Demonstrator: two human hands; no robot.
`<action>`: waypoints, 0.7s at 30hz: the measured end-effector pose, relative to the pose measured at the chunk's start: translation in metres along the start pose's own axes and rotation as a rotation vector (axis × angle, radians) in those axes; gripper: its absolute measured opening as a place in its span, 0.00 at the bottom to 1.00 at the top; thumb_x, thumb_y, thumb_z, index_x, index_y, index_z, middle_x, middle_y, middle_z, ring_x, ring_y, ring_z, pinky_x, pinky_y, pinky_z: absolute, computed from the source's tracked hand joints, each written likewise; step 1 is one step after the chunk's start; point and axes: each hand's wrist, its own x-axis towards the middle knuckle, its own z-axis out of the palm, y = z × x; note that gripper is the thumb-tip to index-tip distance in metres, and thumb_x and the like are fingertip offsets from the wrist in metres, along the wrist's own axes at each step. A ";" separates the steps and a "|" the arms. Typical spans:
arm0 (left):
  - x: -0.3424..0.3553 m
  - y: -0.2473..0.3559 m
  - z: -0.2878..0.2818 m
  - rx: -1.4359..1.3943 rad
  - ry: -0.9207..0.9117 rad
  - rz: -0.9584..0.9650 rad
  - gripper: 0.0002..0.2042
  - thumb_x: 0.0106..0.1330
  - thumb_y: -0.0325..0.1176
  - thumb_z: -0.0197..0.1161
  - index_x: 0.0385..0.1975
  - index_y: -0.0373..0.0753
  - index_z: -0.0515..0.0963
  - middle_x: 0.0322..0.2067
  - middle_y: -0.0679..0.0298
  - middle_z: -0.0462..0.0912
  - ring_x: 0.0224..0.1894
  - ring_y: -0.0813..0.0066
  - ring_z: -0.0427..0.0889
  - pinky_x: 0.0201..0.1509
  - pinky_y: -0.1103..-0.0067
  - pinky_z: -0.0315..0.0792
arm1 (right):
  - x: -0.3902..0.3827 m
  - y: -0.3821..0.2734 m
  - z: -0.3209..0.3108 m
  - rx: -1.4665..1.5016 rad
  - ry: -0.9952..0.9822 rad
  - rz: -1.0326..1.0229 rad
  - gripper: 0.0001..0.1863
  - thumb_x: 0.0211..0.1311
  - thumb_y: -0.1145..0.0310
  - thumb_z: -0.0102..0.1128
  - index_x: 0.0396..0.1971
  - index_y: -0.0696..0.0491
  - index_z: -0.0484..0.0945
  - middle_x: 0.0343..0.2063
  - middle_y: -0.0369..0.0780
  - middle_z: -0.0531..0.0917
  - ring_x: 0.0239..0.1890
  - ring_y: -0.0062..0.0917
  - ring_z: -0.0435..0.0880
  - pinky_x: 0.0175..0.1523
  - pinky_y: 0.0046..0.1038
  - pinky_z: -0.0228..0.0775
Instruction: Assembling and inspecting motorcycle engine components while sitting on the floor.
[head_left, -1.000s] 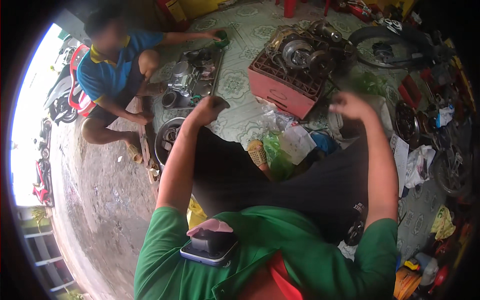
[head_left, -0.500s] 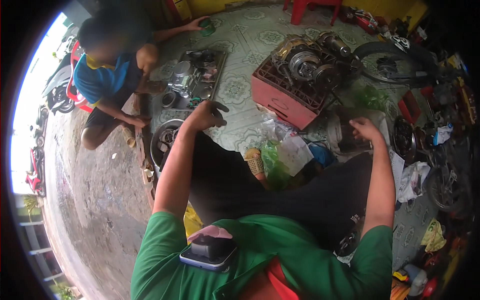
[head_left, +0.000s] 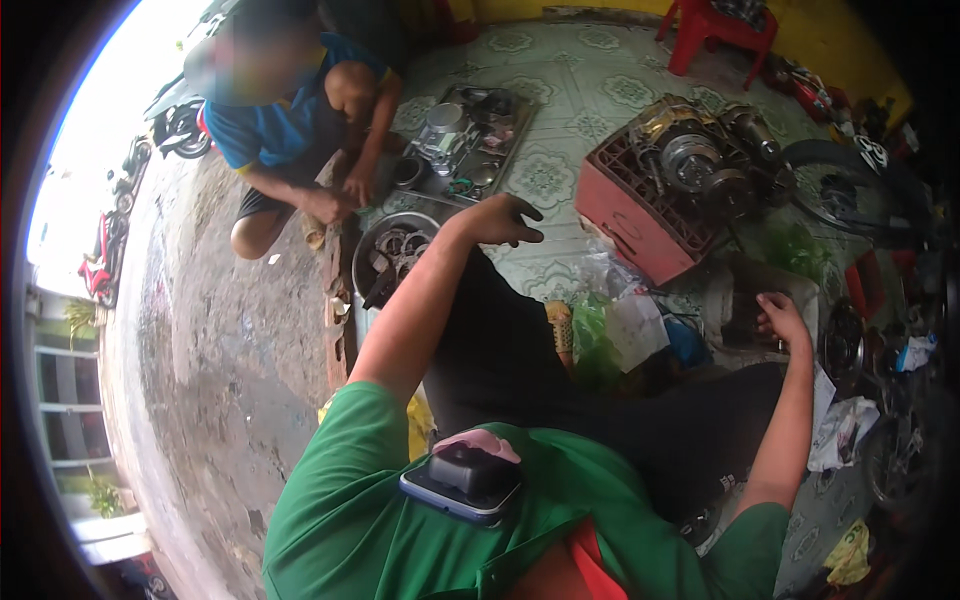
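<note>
My left hand (head_left: pixel 503 220) hangs above my left knee, its darkened fingers apart and loosely bent, holding nothing. Nearest to it are a metal tray (head_left: pixel 515 140) of engine parts and a round metal basin (head_left: pixel 365 243) with metal rings and parts inside. Over my right knee, my right hand (head_left: pixel 783 322) is loosely curled, fingers a little apart, and no object shows in it. Beneath that hand lies a shallow greyish container (head_left: pixel 722 312) with dark contents. Between the two hands, farther off, an engine (head_left: pixel 690 160) rests on an upturned red plastic crate (head_left: pixel 625 215).
A co-worker in a blue shirt (head_left: pixel 260 135) squats at the far left, hands together near the tray. Plastic bags (head_left: pixel 597 335) lie between my legs. A red stool (head_left: pixel 715 40) stands at the back; a wheel (head_left: pixel 835 190) and assorted parts crowd the right side.
The view has swung left, so things sit farther right. The co-worker's outstretched arm has come back from a green object. My hands stay raised, both without a visible object.
</note>
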 end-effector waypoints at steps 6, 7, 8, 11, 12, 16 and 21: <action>0.002 -0.007 0.008 -0.032 0.027 0.014 0.30 0.60 0.49 0.67 0.56 0.33 0.76 0.35 0.56 0.87 0.30 0.72 0.85 0.34 0.75 0.78 | 0.008 0.018 -0.009 -0.008 -0.009 -0.019 0.24 0.64 0.45 0.60 0.50 0.46 0.75 0.22 0.33 0.79 0.19 0.17 0.78 0.20 0.20 0.60; 0.000 -0.006 0.008 -0.042 0.008 -0.026 0.30 0.60 0.49 0.67 0.56 0.33 0.75 0.35 0.56 0.87 0.30 0.72 0.85 0.35 0.75 0.78 | 0.006 0.015 -0.007 -0.020 -0.006 0.001 0.23 0.64 0.46 0.60 0.50 0.47 0.75 0.22 0.33 0.78 0.18 0.17 0.78 0.19 0.20 0.60; -0.005 -0.008 0.007 -0.037 0.011 -0.036 0.30 0.60 0.49 0.67 0.57 0.33 0.75 0.35 0.56 0.87 0.31 0.72 0.85 0.35 0.75 0.78 | 0.013 0.015 -0.001 -0.005 -0.019 -0.031 0.23 0.64 0.46 0.60 0.50 0.47 0.75 0.22 0.33 0.78 0.18 0.17 0.78 0.20 0.20 0.61; 0.005 -0.009 0.011 -0.060 -0.013 -0.013 0.29 0.63 0.47 0.67 0.58 0.32 0.74 0.37 0.57 0.87 0.35 0.73 0.85 0.40 0.76 0.79 | 0.035 0.046 -0.009 0.030 0.028 -0.106 0.22 0.64 0.48 0.61 0.48 0.49 0.77 0.21 0.33 0.78 0.17 0.18 0.77 0.19 0.22 0.61; 0.008 0.000 0.010 -0.034 -0.026 -0.050 0.30 0.64 0.48 0.66 0.58 0.31 0.73 0.38 0.56 0.86 0.35 0.73 0.85 0.40 0.76 0.79 | 0.039 0.064 -0.016 0.053 0.051 -0.157 0.22 0.64 0.49 0.61 0.47 0.50 0.78 0.20 0.33 0.78 0.16 0.18 0.76 0.18 0.23 0.61; 0.003 -0.014 0.004 -0.012 0.020 -0.089 0.31 0.60 0.51 0.67 0.58 0.36 0.75 0.35 0.59 0.86 0.30 0.73 0.83 0.34 0.75 0.78 | 0.034 0.040 -0.004 0.041 -0.019 -0.173 0.23 0.64 0.47 0.61 0.47 0.50 0.78 0.21 0.32 0.78 0.19 0.17 0.76 0.19 0.23 0.61; -0.001 0.005 -0.002 0.008 -0.004 -0.056 0.28 0.61 0.51 0.66 0.56 0.37 0.77 0.33 0.59 0.86 0.31 0.74 0.82 0.33 0.77 0.74 | 0.000 0.004 -0.002 -0.017 0.036 0.040 0.23 0.63 0.45 0.61 0.50 0.45 0.78 0.23 0.31 0.79 0.20 0.15 0.77 0.20 0.21 0.57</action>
